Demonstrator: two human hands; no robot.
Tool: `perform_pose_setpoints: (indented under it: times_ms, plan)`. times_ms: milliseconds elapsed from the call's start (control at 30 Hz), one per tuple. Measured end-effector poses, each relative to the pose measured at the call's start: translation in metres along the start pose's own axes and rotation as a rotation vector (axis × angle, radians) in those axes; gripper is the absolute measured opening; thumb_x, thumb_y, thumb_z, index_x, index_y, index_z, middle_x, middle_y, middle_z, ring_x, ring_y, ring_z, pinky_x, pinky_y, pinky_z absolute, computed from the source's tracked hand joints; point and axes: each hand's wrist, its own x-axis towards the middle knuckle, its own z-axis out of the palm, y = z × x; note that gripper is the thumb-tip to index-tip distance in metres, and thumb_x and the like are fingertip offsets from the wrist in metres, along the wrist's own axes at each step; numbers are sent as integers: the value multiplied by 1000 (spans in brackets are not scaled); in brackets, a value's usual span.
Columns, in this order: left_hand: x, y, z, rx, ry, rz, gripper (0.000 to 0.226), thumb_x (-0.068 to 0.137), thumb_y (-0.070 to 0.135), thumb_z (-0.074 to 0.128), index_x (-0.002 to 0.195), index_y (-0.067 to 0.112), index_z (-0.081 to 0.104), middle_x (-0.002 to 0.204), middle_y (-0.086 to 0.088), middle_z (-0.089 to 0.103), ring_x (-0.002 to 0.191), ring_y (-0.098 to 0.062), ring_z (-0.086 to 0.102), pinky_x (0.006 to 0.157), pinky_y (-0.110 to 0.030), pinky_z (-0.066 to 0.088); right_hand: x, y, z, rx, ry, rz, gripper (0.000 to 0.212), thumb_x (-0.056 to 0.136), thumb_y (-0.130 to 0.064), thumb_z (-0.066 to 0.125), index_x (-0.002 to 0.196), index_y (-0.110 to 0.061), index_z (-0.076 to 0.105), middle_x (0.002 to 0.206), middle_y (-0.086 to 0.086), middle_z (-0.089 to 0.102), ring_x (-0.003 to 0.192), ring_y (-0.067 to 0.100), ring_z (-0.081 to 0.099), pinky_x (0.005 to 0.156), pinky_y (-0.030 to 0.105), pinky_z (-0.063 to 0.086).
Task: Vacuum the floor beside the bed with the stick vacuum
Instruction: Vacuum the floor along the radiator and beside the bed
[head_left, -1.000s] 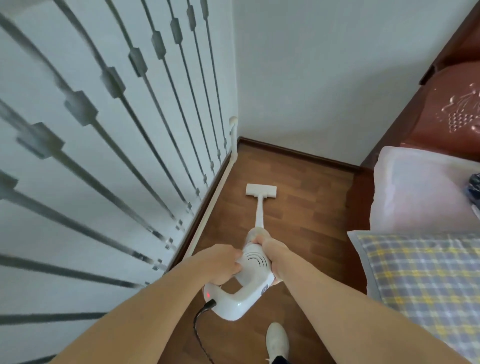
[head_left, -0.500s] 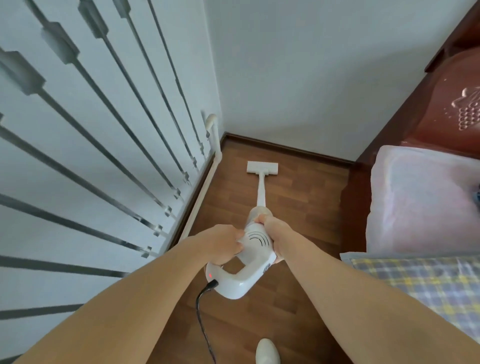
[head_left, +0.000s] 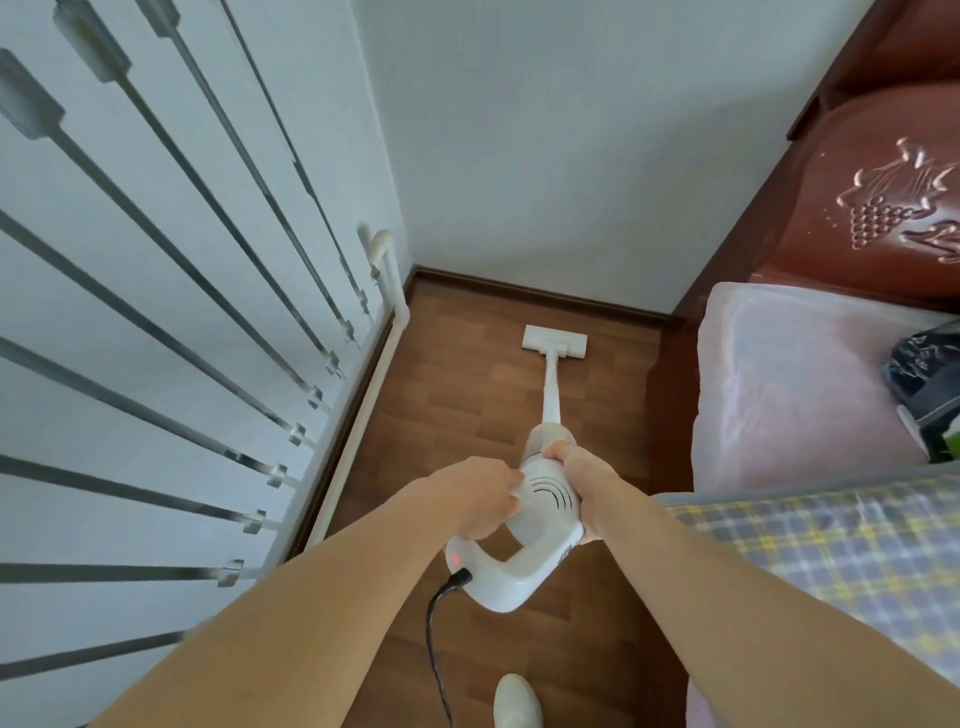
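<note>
A white stick vacuum (head_left: 543, 506) stands tilted on the wooden floor (head_left: 467, 395) between a panelled wall and the bed (head_left: 789, 395). Its flat floor head (head_left: 555, 341) lies near the far skirting board. My left hand (head_left: 480, 501) grips the left side of the motor body at the handle. My right hand (head_left: 582, 480) grips the body's right side. A red light glows on the handle, and a black cord (head_left: 436, 644) hangs from it.
A white wall with metal strips (head_left: 171, 322) and a white pipe (head_left: 387, 291) run along the left. The far wall closes the corner. The bed has a pink sheet, a plaid blanket (head_left: 841, 566) and a dark red headboard (head_left: 883, 208). My white shoe (head_left: 517, 701) is at the bottom.
The vacuum head has slid forward toward the far skirting board, and my view has moved closer to the corner. Both hands keep their grip.
</note>
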Motion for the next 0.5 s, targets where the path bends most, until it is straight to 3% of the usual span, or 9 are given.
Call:
perform_pose_setpoints:
  times_ms: [100,200,400,500]
  plan:
    - [-7,16,8,51,-9,25,40,104,21,33,142,10,40,126,-11,57,88,-20,52,80,-29,42,-11,16,-15,27,13,27,46,84,-43,72,119,-15,63,100,14,76,81,34,74,79,48,62]
    - [-17,25,20,74,-5,46,40,104,22,32,142,10,41,132,-11,53,89,-18,48,81,-30,42,-22,33,-22,31,33,34,42,86,-43,71,114,-12,64,95,15,75,80,34,72,87,51,61]
    - [-56,11,51,93,-31,18,40,103,20,34,143,13,41,135,-10,52,113,-26,56,89,-33,45,-44,76,4,43,-4,70,48,81,-45,73,118,-15,66,103,15,78,85,35,76,85,56,61]
    - [-82,-10,68,91,-27,6,40,103,20,35,143,18,40,128,-8,56,100,-23,58,79,-29,42,-56,97,31,40,-24,76,56,71,-41,76,120,-16,66,105,17,78,88,38,76,85,64,57]
